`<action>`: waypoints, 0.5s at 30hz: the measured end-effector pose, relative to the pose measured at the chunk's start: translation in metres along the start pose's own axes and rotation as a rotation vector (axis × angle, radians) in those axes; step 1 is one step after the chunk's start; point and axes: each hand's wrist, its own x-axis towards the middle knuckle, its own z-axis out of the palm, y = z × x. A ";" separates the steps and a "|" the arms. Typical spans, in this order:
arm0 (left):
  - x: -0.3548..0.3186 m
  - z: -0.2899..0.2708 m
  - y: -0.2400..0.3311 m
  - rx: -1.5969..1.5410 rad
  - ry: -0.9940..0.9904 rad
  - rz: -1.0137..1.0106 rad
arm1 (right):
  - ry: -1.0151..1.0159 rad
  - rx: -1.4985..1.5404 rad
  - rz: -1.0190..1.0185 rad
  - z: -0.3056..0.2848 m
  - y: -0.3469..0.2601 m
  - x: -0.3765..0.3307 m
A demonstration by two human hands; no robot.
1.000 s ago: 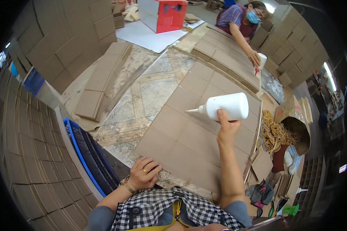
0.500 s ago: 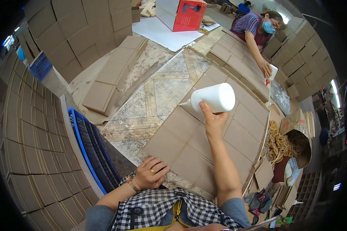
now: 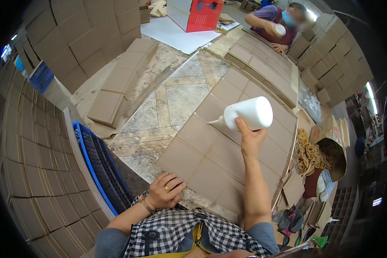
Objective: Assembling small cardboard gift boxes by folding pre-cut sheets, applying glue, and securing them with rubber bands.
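My right hand (image 3: 251, 139) is wrapped round a white squeeze bottle (image 3: 254, 112), tilted over so its narrow nozzle points left and down at the brown board pieces (image 3: 221, 148). These lie edge to edge in rows on the worktable. Thin white lines, which look like glue, run across the pieces just beyond the nozzle. My left hand (image 3: 165, 191) holds nothing. It rests near the close left corner of the board rows, fingers loosely bent and slightly apart, with a ring on one finger.
Across the table a co-worker (image 3: 273, 26) holds a white bottle over another board row (image 3: 266, 64). Stacked boards (image 3: 43, 172) and a blue crate (image 3: 101, 167) stand on my left. Rubber bands (image 3: 309, 152) spill from a container on the right. A red-and-white box (image 3: 200, 17) sits at the back.
My right hand has moved the bottle a little to the right, and a white line now shows on the boards. The co-worker's bottle has been lifted away from their boards.
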 end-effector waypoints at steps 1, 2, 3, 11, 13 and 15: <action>0.000 0.000 0.000 -0.002 0.008 -0.001 | 0.005 -0.008 -0.002 -0.007 0.000 -0.001; 0.001 0.001 0.001 -0.006 0.017 -0.001 | 0.012 -0.017 -0.003 -0.016 0.000 -0.001; 0.002 0.001 0.001 -0.008 0.018 -0.001 | 0.018 -0.026 -0.005 -0.025 -0.001 -0.001; 0.005 0.000 0.005 0.029 0.012 0.003 | 0.096 -0.048 0.006 -0.093 -0.012 -0.012; 0.003 0.001 0.004 0.032 0.008 0.008 | 0.106 -0.070 0.015 -0.113 -0.014 -0.016; 0.003 0.002 0.004 0.034 0.005 0.008 | 0.101 -0.106 0.048 -0.136 -0.018 -0.018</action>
